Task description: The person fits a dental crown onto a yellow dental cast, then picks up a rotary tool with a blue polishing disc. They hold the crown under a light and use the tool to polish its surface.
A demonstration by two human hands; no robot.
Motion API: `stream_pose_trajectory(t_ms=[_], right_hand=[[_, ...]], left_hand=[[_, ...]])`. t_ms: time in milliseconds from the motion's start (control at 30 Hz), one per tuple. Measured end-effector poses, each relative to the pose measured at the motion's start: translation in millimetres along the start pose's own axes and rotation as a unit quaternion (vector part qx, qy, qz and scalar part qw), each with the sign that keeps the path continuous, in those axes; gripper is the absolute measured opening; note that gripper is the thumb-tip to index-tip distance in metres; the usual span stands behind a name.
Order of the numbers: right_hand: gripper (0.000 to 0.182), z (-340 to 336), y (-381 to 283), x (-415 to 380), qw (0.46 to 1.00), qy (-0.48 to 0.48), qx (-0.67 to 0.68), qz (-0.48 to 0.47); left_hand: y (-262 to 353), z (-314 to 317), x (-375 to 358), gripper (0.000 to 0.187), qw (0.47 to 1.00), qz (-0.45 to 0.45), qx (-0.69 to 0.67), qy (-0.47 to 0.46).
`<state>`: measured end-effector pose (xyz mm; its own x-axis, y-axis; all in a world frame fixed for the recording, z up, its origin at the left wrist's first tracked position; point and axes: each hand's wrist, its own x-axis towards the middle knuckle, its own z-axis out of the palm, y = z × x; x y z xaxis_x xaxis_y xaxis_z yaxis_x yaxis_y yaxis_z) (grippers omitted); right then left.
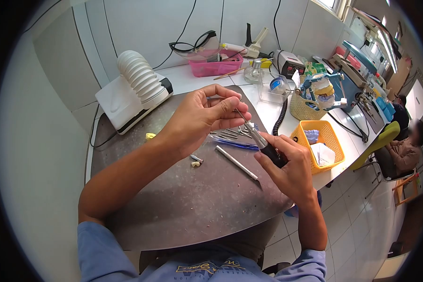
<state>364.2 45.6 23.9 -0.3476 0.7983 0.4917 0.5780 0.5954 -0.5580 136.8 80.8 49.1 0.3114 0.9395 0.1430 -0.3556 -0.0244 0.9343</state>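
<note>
Suction unit (135,89) at back left of work mat (174,207), tray (215,66) behind, basket (318,143) right of mat, metal rod (236,162) on mat centre.

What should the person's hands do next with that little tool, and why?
Probably seat the thin bit fully into the handpiece. The right hand grips the tool's dark body, while the left hand pinches at its slim metal tip with the fingertips. The bit looks held, not yet released, above the dark work mat.

tip of the handpiece (263,146) hidden behind left hand (207,115) fingers, tiny pinched item unreadable
</note>
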Motion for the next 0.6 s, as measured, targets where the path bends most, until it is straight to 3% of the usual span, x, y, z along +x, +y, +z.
stream_pose_trajectory(t_ms=[600], right_hand=[[0.044, -0.3, 1.0, -6.6, 1.000, 0.014, 0.015, -0.013]], left_hand=[[1.8, 4.3, -11.2, 0.033, 1.000, 0.000, 0.018, 0.002]])
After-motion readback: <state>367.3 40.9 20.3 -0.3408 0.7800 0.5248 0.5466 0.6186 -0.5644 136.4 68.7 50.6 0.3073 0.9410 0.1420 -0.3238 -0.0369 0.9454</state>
